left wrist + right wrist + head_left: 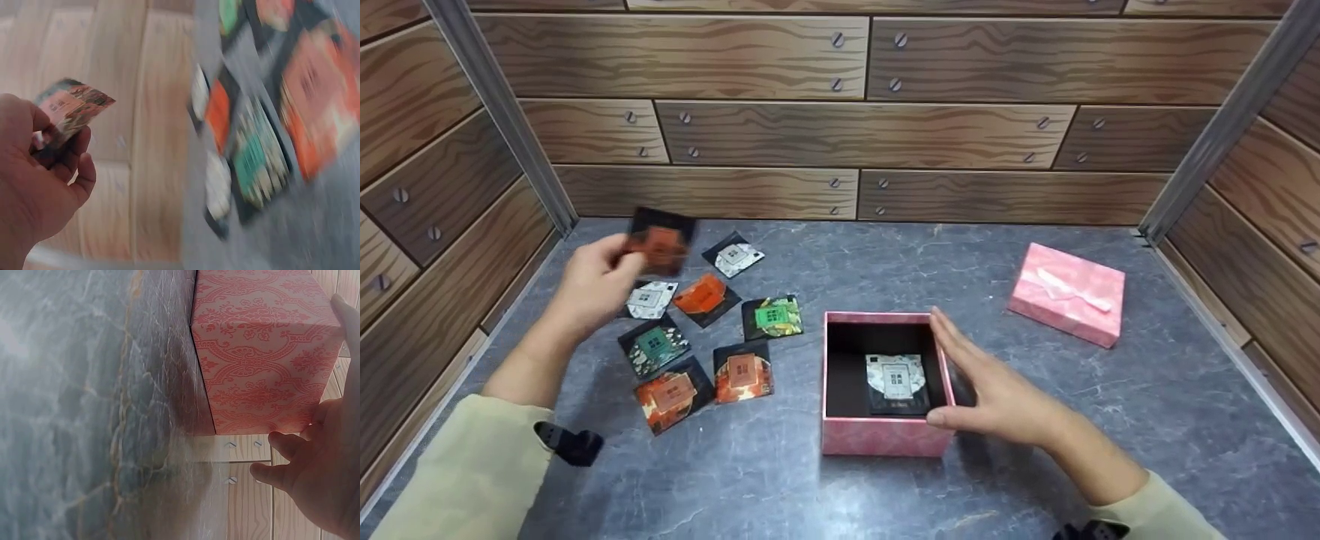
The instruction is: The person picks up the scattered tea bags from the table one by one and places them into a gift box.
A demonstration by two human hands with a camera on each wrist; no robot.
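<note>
My left hand (594,283) pinches a black sachet with an orange-red label (662,244) between thumb and fingers. It is raised over the left side of the table, and the left wrist view also shows this sachet (67,109). A pink patterned box (885,437) without its lid stands at the centre. Inside lies a sachet with a white label (896,379). My right hand (1005,405) rests against the box's right wall, thumb near the front corner and a finger at the far corner. The right wrist view shows that patterned wall (259,377) closely.
Several sachets lie spread left of the box, among them a green one (771,318), a teal one (654,346) and an orange one (705,298). The pink lid (1069,294) with a bow lies at the right. Wood-patterned walls (765,135) enclose the marbled table (720,487).
</note>
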